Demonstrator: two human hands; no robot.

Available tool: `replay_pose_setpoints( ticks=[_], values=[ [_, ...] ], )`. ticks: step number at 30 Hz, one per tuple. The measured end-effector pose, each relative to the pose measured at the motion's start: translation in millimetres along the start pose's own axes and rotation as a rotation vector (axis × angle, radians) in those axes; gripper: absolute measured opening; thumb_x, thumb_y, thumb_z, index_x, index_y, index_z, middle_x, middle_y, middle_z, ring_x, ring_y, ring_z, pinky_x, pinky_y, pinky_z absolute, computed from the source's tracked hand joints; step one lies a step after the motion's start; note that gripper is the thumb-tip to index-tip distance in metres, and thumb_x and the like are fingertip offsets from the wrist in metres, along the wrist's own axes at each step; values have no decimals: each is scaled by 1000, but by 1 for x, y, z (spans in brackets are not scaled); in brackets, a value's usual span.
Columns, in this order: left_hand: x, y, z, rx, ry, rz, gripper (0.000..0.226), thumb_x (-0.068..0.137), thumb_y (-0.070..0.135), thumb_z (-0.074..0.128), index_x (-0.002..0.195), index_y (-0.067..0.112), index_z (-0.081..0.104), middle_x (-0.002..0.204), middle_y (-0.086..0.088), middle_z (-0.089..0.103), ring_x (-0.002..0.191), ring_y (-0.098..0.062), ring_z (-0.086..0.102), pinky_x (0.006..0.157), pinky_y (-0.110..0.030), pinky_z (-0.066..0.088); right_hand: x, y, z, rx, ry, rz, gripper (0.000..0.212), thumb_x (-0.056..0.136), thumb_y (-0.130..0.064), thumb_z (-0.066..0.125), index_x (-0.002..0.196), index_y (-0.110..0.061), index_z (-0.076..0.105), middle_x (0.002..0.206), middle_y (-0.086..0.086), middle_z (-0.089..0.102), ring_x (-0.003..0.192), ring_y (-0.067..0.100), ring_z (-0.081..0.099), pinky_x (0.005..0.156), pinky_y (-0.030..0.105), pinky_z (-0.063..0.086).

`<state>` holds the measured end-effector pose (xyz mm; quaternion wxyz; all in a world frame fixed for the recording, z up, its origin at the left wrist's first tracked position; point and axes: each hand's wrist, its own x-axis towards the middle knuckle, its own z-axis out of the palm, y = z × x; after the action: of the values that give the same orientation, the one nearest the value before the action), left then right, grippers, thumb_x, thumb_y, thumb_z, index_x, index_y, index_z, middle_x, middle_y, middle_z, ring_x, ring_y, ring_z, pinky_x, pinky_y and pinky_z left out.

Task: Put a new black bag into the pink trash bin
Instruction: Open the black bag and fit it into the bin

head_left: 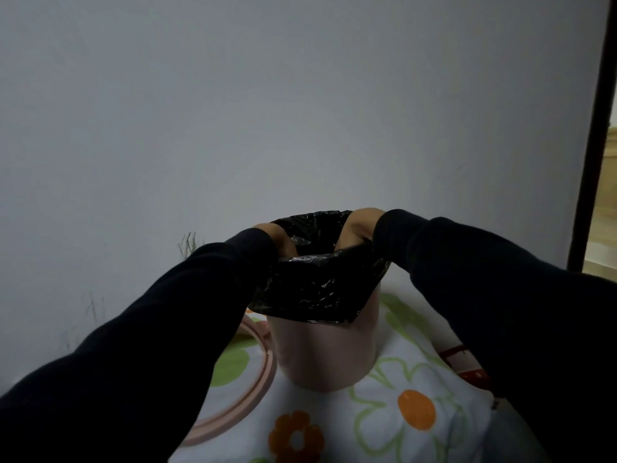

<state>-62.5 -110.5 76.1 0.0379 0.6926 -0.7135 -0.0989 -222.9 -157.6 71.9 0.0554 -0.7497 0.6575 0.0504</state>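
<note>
The pink trash bin stands upright on a flowered sheet. A black bag lines it, its top edge folded down over the rim on the near side. My left hand reaches down inside the bag at the left of the opening. My right hand reaches in at the right. Both wrists show above the rim; the fingers are hidden inside the bag and by the dark sleeves.
A pink ring, like a bin rim clamp, lies on the flowered sheet left of the bin. A red object peeks out under my right sleeve. A pale wall rises just behind; a dark door frame stands at the right.
</note>
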Motion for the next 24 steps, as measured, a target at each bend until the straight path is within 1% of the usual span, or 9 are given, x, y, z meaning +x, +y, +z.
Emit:
replay_pose_setpoints(
  ticks=[4, 7, 11, 13, 15, 17, 19, 21, 24],
  values=[
    [9, -2, -1, -50, -88, -19, 33, 95, 19, 60, 125, 7, 65, 133, -10, 60, 124, -26, 56, 102, -35, 45, 3, -6, -1, -16, -218, -41, 40, 101, -28, 49, 134, -8, 59, 136, 6, 59, 121, 23, 58, 79, 28, 48],
    [24, -3, -1, -56, -281, -46, 23, 96, 27, 55, 100, 16, 76, 123, -11, 63, 105, -24, 64, 80, -31, 53, 19, -7, 5, 53, -300, -96, 56, 87, -49, 57, 137, -23, 57, 140, -2, 56, 121, 22, 58, 102, 41, 48],
    [43, -4, 2, -46, -318, -66, 38, 99, 30, 52, 127, 6, 61, 130, -11, 62, 112, -26, 60, 89, -34, 46, 24, -11, 3, 58, -218, -126, 49, 99, -33, 52, 145, -19, 44, 140, -2, 48, 127, 21, 49, 111, 44, 40],
    [46, -5, 4, 17, -303, -32, 37, 99, 29, 50, 127, 6, 60, 132, -10, 60, 118, -28, 58, 95, -36, 46, 26, -11, 3, 100, -212, -148, 41, 99, -29, 53, 138, -16, 55, 135, 1, 55, 124, 22, 53, 110, 44, 41],
    [54, -5, 6, 54, -224, 10, 30, 96, 27, 51, 118, 10, 63, 130, -9, 62, 118, -28, 59, 95, -36, 46, 35, -8, 4, 258, -171, -159, 25, 90, -24, 61, 110, -19, 75, 122, 10, 69, 116, 31, 63, 105, 50, 47],
    [60, -5, 5, 46, -77, 57, 28, 92, 24, 55, 112, 9, 66, 120, -8, 66, 107, -27, 64, 90, -34, 50, 45, -2, 3, 499, -93, -130, 18, 80, -21, 64, 91, -20, 77, 104, 13, 75, 107, 33, 67, 102, 50, 49],
    [64, -4, 2, -8, 11, 117, 21, 91, 18, 53, 104, 7, 66, 105, -10, 68, 85, -23, 63, 73, -27, 49, 41, 0, 1, 671, -20, -91, 22, 86, -19, 61, 106, -15, 69, 94, 10, 75, 98, 31, 66, 99, 46, 50],
    [63, -5, 1, -58, 23, 113, 17, 91, 15, 53, 100, 9, 66, 89, -7, 64, 70, -20, 54, 61, -25, 41, 40, 1, -1, 741, 14, -51, 31, 92, -21, 56, 121, -10, 61, 96, 9, 75, 93, 28, 62, 96, 44, 51],
    [65, -6, 0, -65, 33, 134, 24, 89, 15, 57, 108, 5, 68, 94, -8, 61, 79, -19, 55, 64, -25, 42, 40, 1, -2, 736, 16, -40, 32, 94, -22, 55, 123, -9, 60, 106, 11, 75, 92, 27, 61, 89, 41, 51]
  ],
)
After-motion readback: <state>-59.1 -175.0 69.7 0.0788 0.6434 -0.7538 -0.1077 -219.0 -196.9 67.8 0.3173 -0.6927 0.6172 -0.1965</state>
